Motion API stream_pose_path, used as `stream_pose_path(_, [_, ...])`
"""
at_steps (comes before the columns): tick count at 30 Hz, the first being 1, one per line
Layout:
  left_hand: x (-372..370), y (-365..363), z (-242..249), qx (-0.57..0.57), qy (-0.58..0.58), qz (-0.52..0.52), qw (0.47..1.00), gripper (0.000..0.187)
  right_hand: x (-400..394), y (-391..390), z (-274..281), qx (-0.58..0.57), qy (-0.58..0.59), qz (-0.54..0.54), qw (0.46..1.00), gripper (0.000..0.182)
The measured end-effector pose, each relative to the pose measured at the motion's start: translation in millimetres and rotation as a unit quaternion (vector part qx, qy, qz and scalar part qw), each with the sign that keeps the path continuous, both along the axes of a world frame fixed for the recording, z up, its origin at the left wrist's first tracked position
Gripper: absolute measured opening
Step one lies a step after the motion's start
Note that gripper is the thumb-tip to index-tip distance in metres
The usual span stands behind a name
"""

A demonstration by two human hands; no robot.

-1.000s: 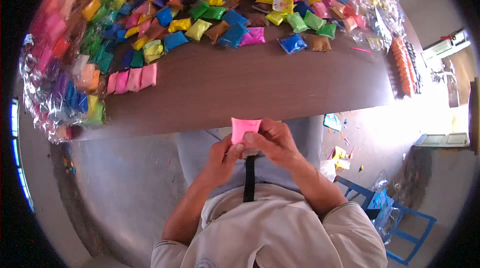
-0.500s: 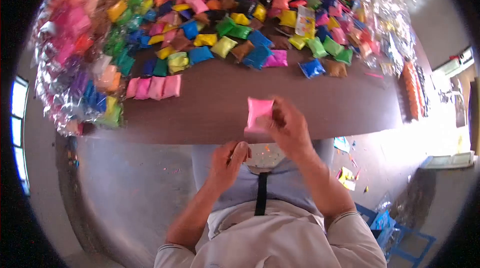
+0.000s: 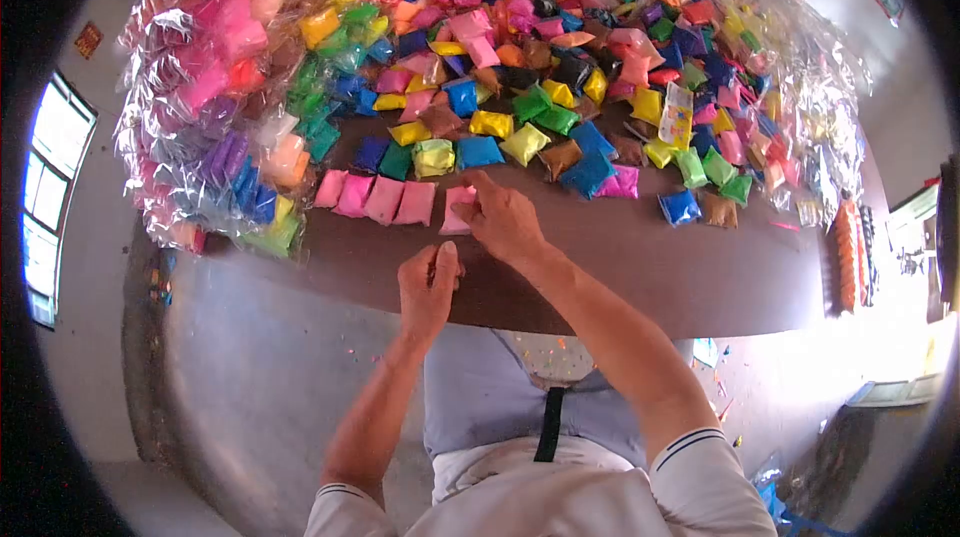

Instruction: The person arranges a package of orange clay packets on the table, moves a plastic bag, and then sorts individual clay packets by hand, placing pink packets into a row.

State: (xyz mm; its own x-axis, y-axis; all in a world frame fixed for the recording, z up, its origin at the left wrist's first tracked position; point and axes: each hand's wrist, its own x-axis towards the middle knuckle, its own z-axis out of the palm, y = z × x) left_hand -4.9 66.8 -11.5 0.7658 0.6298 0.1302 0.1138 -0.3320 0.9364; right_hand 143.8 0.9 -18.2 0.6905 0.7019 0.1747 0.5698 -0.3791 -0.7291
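My right hand (image 3: 500, 222) has its fingers on a pink packet (image 3: 458, 210), which is at the table surface just right of a row of several pink packets (image 3: 384, 200) lying side by side. Below and to the left of that packet is my left hand (image 3: 432, 282), its fingers curled and the thumb pointing up. Whether anything small is inside its fingers is hidden. Blue, green and yellow packets (image 3: 434, 158) lie just behind the row.
A big heap of coloured packets (image 3: 560, 67) covers the back of the brown table (image 3: 620, 267). Clear plastic bags of packets (image 3: 215, 87) are piled at the left, with more clear plastic at the right. A blue packet (image 3: 680, 207) lies near the front right.
My right hand has moved left and forward with the pink packet, to the end of the row. My left hand has moved forward over the table. The view has shifted.
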Motion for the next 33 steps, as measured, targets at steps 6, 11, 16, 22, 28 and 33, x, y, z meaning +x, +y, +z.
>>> stream_pose_path(6, [6,-4,-10,0.248,0.030,-0.030,0.968,0.034,-1,6,5,-0.015,-0.015,-0.012,1.000,0.038])
stream_pose_path(11, [7,-13,-14,0.329,0.024,-0.040,0.943,0.026,-4,-1,-6,0.104,-0.007,-0.005,0.995,0.027])
stream_pose_path(16, [7,-16,-18,0.324,0.037,-0.035,0.945,0.028,-2,8,-31,0.089,-0.095,-0.006,0.991,0.012])
stream_pose_path(22, [8,-16,-19,0.346,0.029,-0.034,0.937,0.027,-1,4,-17,0.088,-0.036,-0.004,0.995,0.009])
stream_pose_path(28, [8,-20,-23,0.358,0.020,-0.021,0.933,0.029,0,-46,-2,0.164,0.007,-0.002,0.987,0.011])
stream_pose_path(33, [9,-17,-27,0.363,0.021,-0.026,0.931,0.030,52,-135,16,0.073,-0.170,-0.207,0.961,0.007])
